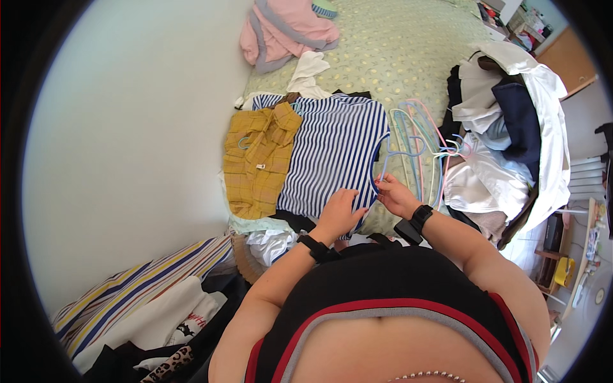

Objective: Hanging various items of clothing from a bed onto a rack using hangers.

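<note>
A blue-and-white striped shirt (330, 148) lies spread on the bed, its neckline towards the right. At that neckline my right hand (395, 194) pinches the blue edge between thumb and fingers. A blue clothes hanger (404, 153) sticks out of the neck opening, its hook lying to the right; the rest of it is hidden. My left hand (339, 213) is over the shirt's near side, thumb and fingers apart, holding nothing. Whether it touches the fabric is hard to tell. Left of the stripes, partly on them, rests a mustard plaid garment (256, 167) with a hanger hook showing.
Several pastel hangers (421, 124) lie on the patterned bedsheet (397, 48). Further right is a heap of white and dark clothes (493, 129). A pink quilt (287, 33) lies at the far end. The white wall (134, 134) bounds the left side; more clothes (158, 316) are piled at lower left.
</note>
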A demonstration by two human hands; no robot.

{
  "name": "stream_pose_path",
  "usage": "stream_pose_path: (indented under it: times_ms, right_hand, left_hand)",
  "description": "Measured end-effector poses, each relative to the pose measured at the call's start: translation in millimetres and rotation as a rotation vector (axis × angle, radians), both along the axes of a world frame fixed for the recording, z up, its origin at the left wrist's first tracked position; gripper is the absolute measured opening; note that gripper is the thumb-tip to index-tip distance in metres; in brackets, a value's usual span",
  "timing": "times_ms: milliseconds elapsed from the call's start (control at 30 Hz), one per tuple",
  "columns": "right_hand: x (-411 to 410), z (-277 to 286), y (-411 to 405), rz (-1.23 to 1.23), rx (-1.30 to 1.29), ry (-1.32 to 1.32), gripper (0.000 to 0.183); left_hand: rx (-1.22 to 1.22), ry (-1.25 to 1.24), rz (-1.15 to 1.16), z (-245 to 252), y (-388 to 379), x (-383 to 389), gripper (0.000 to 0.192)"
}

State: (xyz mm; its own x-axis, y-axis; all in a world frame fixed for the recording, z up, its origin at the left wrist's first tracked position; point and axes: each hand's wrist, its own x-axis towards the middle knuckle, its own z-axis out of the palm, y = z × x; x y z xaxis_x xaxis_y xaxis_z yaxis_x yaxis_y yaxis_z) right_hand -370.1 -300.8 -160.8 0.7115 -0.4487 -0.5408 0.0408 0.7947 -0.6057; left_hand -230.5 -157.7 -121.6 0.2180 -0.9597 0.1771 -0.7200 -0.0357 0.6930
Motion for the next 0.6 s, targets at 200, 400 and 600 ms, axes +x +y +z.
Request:
stream_pose_path:
  times_ms: [200,400,600]
  right_hand:
    - [25,17,1,0.035,-0.030,-0.095,0.010]
    - [38,30,-12,0.292,-0.278,0.012,0.023]
    - [31,-27,-22,0.304,-0.234,0.219,0.023]
  left_hand:
    - [0.199,-0.002,0.059,8,-16,-13,0.028]
    - [-0.063,0.018,0.377,-26,1,46,0.017]
    - [-0.074,0.279,0.770,-90,56,174,0.018]
